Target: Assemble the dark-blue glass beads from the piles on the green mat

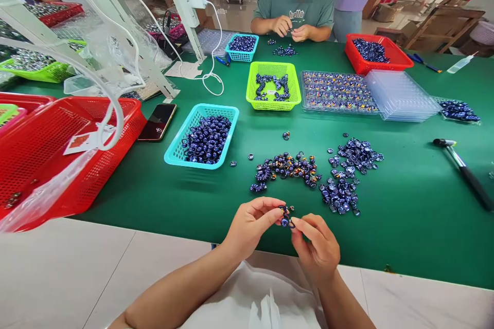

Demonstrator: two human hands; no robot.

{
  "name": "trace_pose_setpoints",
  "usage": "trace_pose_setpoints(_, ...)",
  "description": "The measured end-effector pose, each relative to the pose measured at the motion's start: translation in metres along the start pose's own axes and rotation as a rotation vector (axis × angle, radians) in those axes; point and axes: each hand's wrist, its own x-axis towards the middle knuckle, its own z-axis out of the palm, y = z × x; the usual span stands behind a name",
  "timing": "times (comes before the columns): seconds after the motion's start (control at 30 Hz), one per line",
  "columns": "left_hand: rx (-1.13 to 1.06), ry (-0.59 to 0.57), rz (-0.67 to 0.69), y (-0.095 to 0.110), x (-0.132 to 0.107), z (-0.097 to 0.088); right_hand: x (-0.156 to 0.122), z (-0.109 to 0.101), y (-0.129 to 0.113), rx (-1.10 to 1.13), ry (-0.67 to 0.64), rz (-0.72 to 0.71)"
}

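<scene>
Two bare hands meet over the near edge of the green counter, well to the near side of the lime basket. Thumb and fingers of the left hand are pinched on a small dark-blue part; the right hand has its thumb and forefinger together on a ring-like piece at that part's side. Exactly how the two join is too small to tell.

Between the hands and the lime basket lies a loose heap of blue-and-orange parts. Nearer than the basket and to its right are two piles of flat blue discs, an upper pile and a lower pile. A turquoise basket full of blue rings stands left of the lime basket; just right of it lies a clear tray of patterned pieces. Beyond it, a co-worker handles something small.
</scene>
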Motion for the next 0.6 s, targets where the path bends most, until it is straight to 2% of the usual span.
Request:
trace_pose_setpoints(0.3, 0.016, -0.003, 0.010, 0.001, -0.004, 0.001, -0.010, 0.005, -0.001, -0.013, 0.090, 0.072)
trace_pose_setpoints(0.5, -0.011, -0.040, -0.015, -0.001, -0.002, 0.000, 0.001, 0.002, -0.001, 0.041, -0.052, -0.084)
trace_pose_setpoints(0.6, -0.044, -0.057, -0.025, -0.002, -0.002, -0.002, 0.008, 0.000, -0.002, 0.034, -0.098, -0.107)
